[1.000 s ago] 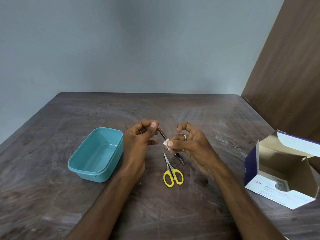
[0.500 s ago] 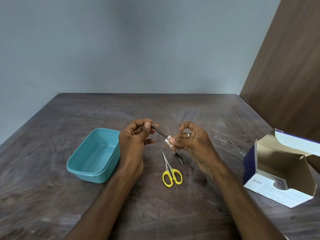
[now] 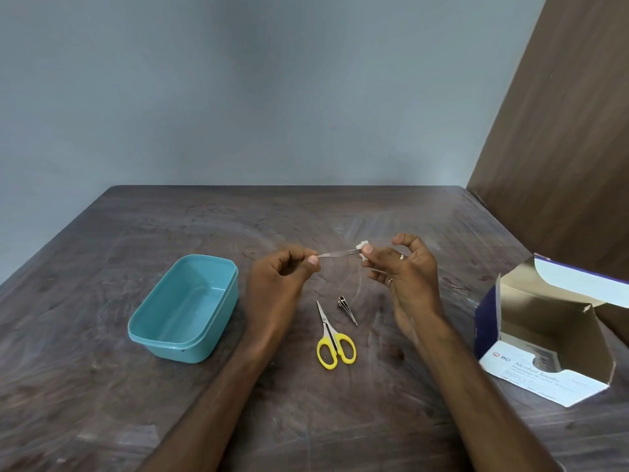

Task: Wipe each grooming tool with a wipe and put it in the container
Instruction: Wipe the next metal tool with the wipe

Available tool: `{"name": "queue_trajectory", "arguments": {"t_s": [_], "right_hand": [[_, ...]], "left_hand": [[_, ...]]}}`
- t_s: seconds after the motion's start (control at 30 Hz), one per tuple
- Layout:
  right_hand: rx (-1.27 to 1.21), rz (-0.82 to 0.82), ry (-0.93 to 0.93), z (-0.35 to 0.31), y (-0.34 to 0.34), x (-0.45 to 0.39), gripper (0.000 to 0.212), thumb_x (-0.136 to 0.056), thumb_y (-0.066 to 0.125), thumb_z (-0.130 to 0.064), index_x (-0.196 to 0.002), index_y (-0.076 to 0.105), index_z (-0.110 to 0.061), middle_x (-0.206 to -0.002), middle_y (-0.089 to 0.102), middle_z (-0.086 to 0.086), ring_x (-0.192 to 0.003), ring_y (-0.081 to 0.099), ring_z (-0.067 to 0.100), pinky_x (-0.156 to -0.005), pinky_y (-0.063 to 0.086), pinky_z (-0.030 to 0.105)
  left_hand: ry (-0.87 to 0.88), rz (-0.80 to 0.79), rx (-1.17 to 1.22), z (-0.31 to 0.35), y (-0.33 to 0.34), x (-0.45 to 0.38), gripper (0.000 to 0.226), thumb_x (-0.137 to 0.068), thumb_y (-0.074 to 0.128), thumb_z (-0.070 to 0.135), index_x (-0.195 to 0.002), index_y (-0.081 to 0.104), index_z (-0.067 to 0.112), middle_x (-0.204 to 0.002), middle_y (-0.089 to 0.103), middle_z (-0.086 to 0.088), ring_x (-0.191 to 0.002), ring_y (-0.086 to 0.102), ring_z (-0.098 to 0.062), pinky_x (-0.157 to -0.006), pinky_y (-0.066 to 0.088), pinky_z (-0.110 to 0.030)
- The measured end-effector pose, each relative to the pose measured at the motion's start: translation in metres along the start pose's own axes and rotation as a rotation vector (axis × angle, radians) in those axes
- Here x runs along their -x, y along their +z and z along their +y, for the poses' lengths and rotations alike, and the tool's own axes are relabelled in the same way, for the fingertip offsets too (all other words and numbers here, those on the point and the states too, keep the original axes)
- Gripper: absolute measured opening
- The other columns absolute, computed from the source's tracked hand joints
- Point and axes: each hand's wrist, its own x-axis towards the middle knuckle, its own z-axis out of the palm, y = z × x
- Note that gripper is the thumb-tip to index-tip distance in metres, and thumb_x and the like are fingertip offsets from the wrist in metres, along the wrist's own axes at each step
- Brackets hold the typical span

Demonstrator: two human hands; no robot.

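The left hand (image 3: 279, 277) pinches one end of the slim metal tool (image 3: 335, 255) — lying level, left to right — while right-hand fingers (image 3: 367, 249) pinch the wipe (image 3: 363, 246) round its other end; the container (image 3: 183, 308) sits nearer the left hand.

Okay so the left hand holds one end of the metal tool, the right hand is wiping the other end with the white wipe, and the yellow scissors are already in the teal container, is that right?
Not quite. The head view shows the yellow scissors lying on the table, right of the teal container, not in it. The rest stands: the left hand pinches one end of the metal tool, and the right hand holds the white wipe on the other end.
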Motion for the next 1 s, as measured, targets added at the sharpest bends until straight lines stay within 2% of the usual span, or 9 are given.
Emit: {"name": "queue_trajectory", "arguments": {"t_s": [0.13,0.27,0.37,0.43,0.63,0.83,1.0], "right_hand": [[0.015,0.063,-0.067,-0.001,0.001,0.001,0.043,-0.078,0.08,-0.003,-0.098,0.047,-0.021,-0.076,0.078,0.005,-0.067,0.072,0.015,-0.07,0.052,0.035],[0.028,0.064,-0.131,-0.002,0.003,0.003,0.044,-0.078,0.08,-0.002,-0.096,0.045,-0.021,-0.075,0.077,0.004,-0.066,0.071,0.013,-0.064,0.053,0.027],[0.042,0.038,-0.158,-0.003,0.005,0.006,0.044,-0.077,0.08,-0.001,-0.097,0.046,-0.02,-0.076,0.077,0.006,-0.069,0.072,0.014,-0.062,0.054,0.023],[0.052,0.02,-0.158,-0.003,0.005,0.007,0.043,-0.077,0.08,-0.001,-0.098,0.048,-0.019,-0.077,0.078,0.007,-0.07,0.072,0.015,-0.062,0.054,0.024],[0.057,-0.043,-0.082,-0.001,0.006,0.007,0.028,-0.077,0.08,-0.005,-0.098,0.064,-0.015,-0.085,0.078,0.01,-0.075,0.074,0.021,-0.067,0.05,0.029],[0.139,-0.137,-0.048,0.003,0.009,0.01,0.018,-0.077,0.081,-0.007,-0.089,0.072,-0.017,-0.086,0.079,0.007,-0.076,0.075,0.018,-0.069,0.048,0.027],[0.211,-0.227,-0.029,0.006,0.014,0.016,0.016,-0.078,0.08,-0.007,-0.09,0.073,-0.014,-0.087,0.08,0.002,-0.075,0.074,0.01,-0.069,0.05,0.025]], "left_hand": [[-0.017,-0.058,-0.118,0.0,0.003,0.003,0.009,-0.086,0.072,0.018,-0.083,0.078,0.025,-0.074,0.074,0.013,-0.068,0.065,0.007,-0.059,0.046,-0.013],[-0.017,-0.116,-0.155,0.001,0.003,0.004,0.009,-0.084,0.074,0.019,-0.082,0.078,0.026,-0.073,0.075,0.013,-0.069,0.067,0.005,-0.058,0.047,-0.008],[-0.004,-0.16,-0.175,0.002,0.003,0.005,0.006,-0.085,0.074,0.025,-0.079,0.077,0.025,-0.073,0.075,0.012,-0.069,0.068,0.004,-0.058,0.049,-0.01],[0.011,-0.173,-0.208,0.0,0.003,0.005,0.013,-0.086,0.073,0.027,-0.075,0.077,0.02,-0.071,0.075,0.01,-0.066,0.066,0.005,-0.06,0.049,-0.013],[0.002,-0.195,-0.212,-0.004,0.001,0.002,0.012,-0.085,0.074,0.021,-0.076,0.076,0.014,-0.071,0.075,0.001,-0.062,0.062,0.0,-0.061,0.05,-0.021],[0.021,-0.218,-0.148,0.001,0.003,0.005,0.008,-0.086,0.073,0.014,-0.08,0.077,0.012,-0.067,0.075,-0.001,-0.057,0.063,0.004,-0.059,0.046,-0.009],[0.025,-0.244,-0.128,0.001,0.002,0.005,0.006,-0.087,0.072,0.013,-0.084,0.077,0.012,-0.068,0.075,-0.001,-0.059,0.064,0.004,-0.062,0.048,-0.011]]}}
